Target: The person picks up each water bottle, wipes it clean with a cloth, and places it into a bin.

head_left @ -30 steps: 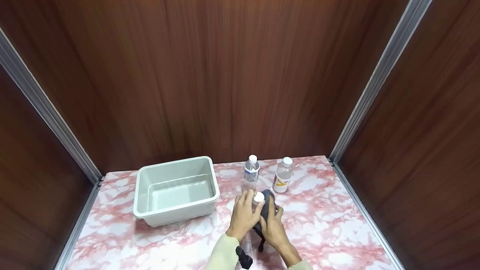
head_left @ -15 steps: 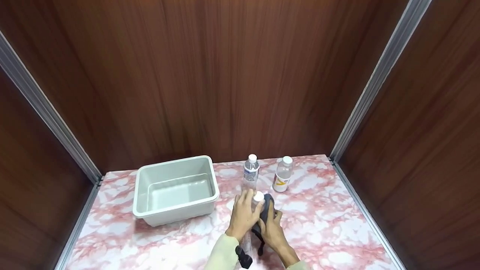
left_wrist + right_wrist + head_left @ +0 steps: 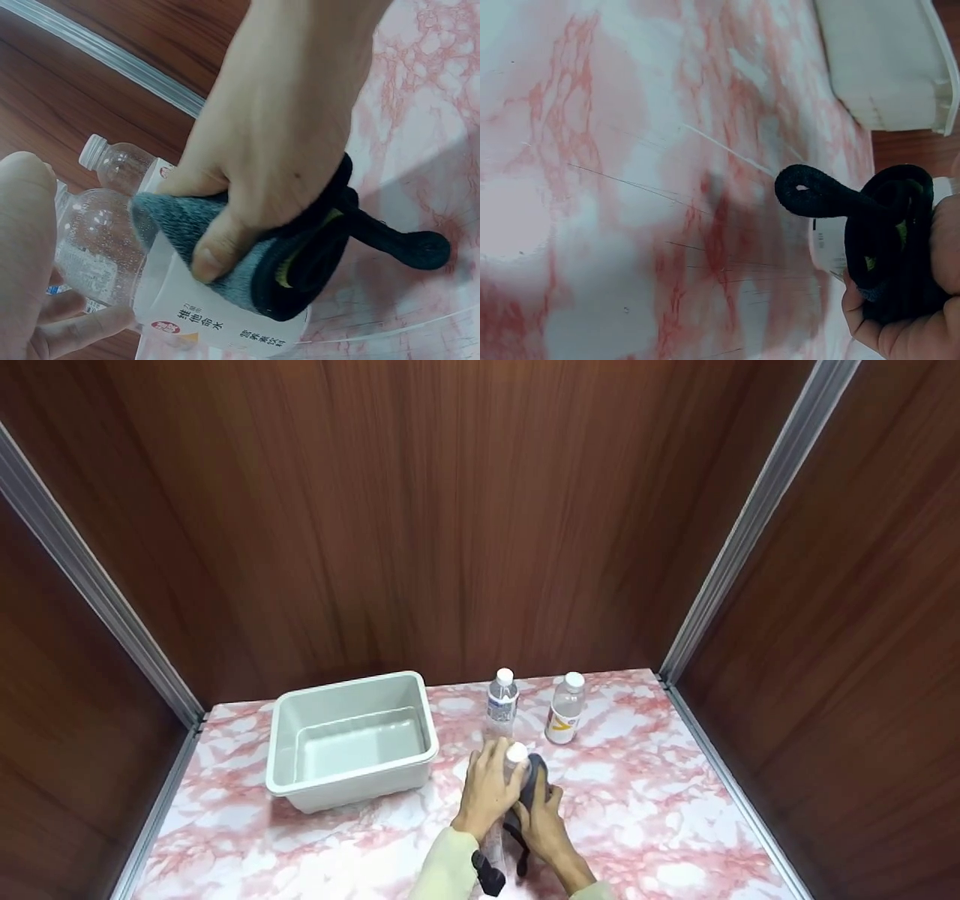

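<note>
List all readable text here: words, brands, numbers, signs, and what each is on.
"维他命水": white label of the front bottle.
"营养素饮料": same label.
Red oval logo and small line above "维他命水": too small to read.
Back right bottle: yellow V-like mark; other print too small.
Back left bottle: print too small.
</note>
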A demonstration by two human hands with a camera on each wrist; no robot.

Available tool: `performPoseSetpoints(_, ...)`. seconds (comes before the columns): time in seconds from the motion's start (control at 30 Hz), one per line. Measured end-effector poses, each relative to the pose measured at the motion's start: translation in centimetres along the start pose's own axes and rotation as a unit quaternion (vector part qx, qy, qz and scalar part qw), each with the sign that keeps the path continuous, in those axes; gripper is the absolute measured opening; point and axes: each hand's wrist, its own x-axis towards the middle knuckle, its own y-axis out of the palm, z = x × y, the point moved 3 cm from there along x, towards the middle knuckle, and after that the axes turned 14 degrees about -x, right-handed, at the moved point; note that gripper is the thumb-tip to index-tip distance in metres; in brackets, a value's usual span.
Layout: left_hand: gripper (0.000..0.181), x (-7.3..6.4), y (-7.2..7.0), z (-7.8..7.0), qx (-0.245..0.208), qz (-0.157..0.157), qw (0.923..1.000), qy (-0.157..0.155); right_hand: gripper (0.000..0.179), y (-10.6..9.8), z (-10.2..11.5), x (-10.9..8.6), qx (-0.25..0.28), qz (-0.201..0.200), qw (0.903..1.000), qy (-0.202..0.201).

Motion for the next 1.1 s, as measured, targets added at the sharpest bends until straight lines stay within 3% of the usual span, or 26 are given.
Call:
performPoseSetpoints(0.2,0.039,0.0,0.0,0.0,0.012,-0.012,0.9997,0.020,0.074,0.5,-0.3,0.1,-0.003,0.005,1.0000,0.005)
performPoseSetpoints(0.47,0.041,-0.1,0.1,0.3,0.005,-0.008,0.9998,-0.016,0.074,1.1,-0.9,0.1,0.000,0.026,0.9994,0.021)
performPoseSetpoints(0.7,0.041,0.2,-0.3,0.4,-0.006,-0.019,0.9994,-0.030,0.075,1.7,-1.3,0.7,-0.008,0.057,0.9981,0.023)
performPoseSetpoints(0.93,0.036,0.6,-0.7,0.8,-0.035,-0.022,0.9970,-0.066,0.074,2.1,-1.5,1.2,-0.024,0.069,0.9973,0.000)
performPoseSetpoints(1.1,0.036,0.6,-0.7,1.2,-0.050,-0.016,0.9912,-0.121,0.074,1.7,-1.5,1.2,-0.001,0.075,0.9970,-0.016)
